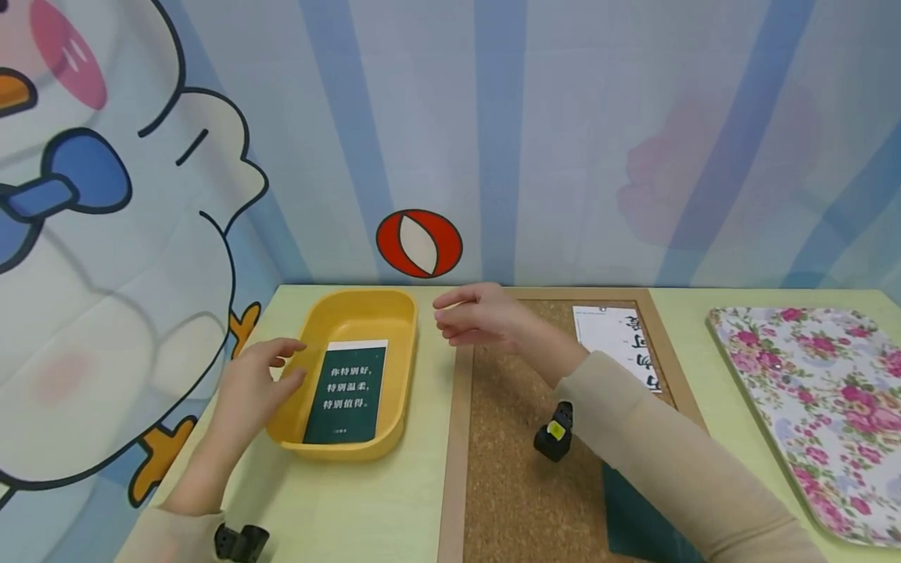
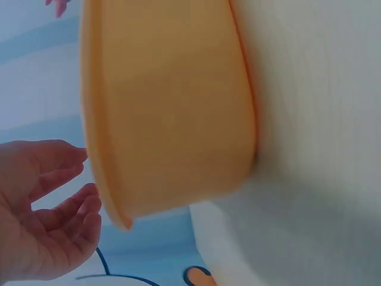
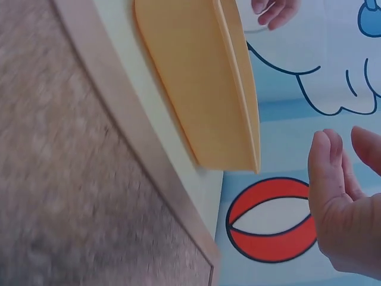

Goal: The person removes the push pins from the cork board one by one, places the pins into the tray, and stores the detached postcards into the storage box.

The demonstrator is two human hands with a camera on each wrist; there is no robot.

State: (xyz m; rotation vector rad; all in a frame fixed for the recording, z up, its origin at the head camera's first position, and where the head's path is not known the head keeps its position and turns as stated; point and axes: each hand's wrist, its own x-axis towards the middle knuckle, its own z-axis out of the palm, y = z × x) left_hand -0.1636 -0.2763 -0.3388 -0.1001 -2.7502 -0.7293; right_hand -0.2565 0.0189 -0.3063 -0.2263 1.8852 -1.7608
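Observation:
A yellow plastic basin (image 1: 397,367) stands on the left part of the table. Inside it lies a dark green card (image 1: 345,395) with white Chinese writing and a white strip along its top. My left hand (image 1: 249,383) is beside the basin's left rim, fingers loosely bent and holding nothing. Whether its fingertips touch the rim I cannot tell. Off the basin's right side, above the far left corner of a wood-framed cork board (image 1: 521,469), hovers my right hand (image 1: 482,317). Its fingers are relaxed, with nothing in them, apart from the basin.
On the cork board lie a white card (image 1: 608,336) with black writing and a dark green card (image 1: 644,520), both partly hidden by the right sleeve. A floral tray (image 1: 831,422) sits at the right. Behind the table hangs a printed backdrop (image 1: 436,117).

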